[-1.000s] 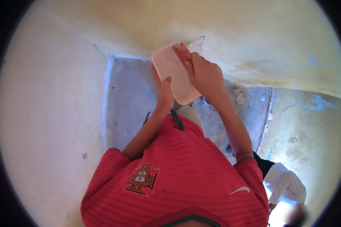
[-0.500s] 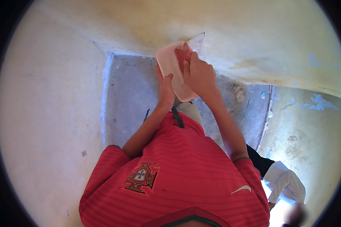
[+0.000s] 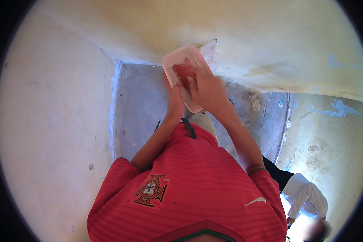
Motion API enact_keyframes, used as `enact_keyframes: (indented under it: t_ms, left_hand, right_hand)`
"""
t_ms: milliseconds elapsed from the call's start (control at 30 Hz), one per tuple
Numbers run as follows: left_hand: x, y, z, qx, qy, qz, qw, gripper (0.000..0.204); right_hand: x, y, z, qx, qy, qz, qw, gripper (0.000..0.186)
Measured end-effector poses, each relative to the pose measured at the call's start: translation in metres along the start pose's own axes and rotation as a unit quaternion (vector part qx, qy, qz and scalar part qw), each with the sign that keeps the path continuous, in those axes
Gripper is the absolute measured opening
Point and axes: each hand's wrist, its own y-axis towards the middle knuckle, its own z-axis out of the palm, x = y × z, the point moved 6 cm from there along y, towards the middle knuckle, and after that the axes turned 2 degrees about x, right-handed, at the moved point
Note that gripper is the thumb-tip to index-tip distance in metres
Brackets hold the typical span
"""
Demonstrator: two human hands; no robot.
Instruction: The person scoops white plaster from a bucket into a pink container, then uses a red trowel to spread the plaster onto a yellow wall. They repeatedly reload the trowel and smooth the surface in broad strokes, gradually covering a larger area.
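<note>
My left hand [image 3: 174, 99] grips a pale pink plastic tray [image 3: 192, 51] along its left side, thumb on the rim and fingers behind it, holding it raised and slanted in front of the wall. My right hand [image 3: 207, 90] pinches a flat red piece [image 3: 183, 69], perhaps a scraper, pressed to the inner face of the tray near its middle. The tray's inside has whitish residue, and the red piece is smeared with it. Behind the tray's upper right a white plastic bag [image 3: 209, 50] hangs on the wall.
Pale walls [image 3: 56, 117] with peeling blue patches surround a grey concrete floor [image 3: 135, 101]. A crumpled light scrap [image 3: 255, 104] and debris lie right of the tray, by a pipe-like strip [image 3: 286, 121]. At lower right a person in a white top [image 3: 308, 195] bends over.
The red piece and my right hand have moved left and down, from the tray's upper right edge toward its middle. The tray shifted slightly right, then back left.
</note>
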Motion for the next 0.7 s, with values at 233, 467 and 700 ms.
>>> enact_keyframes:
  t_ms: [233, 467, 700]
  left_hand:
    - [-0.006, -0.007, 0.003, 0.002, 0.022, 0.004, 1.000, 0.075]
    - [0.002, -0.001, -0.009, -0.002, -0.008, -0.012, 1.000, 0.075]
    - [-0.004, -0.004, 0.002, 0.015, 0.020, 0.008, 1.000, 0.076]
  right_hand:
    - [0.000, 0.005, -0.017, -0.059, -0.040, -0.020, 0.997, 0.019]
    - [0.006, -0.023, -0.008, 0.043, -0.062, -0.051, 0.996, 0.021]
    - [0.006, 0.009, -0.013, -0.015, -0.124, -0.052, 0.991, 0.018]
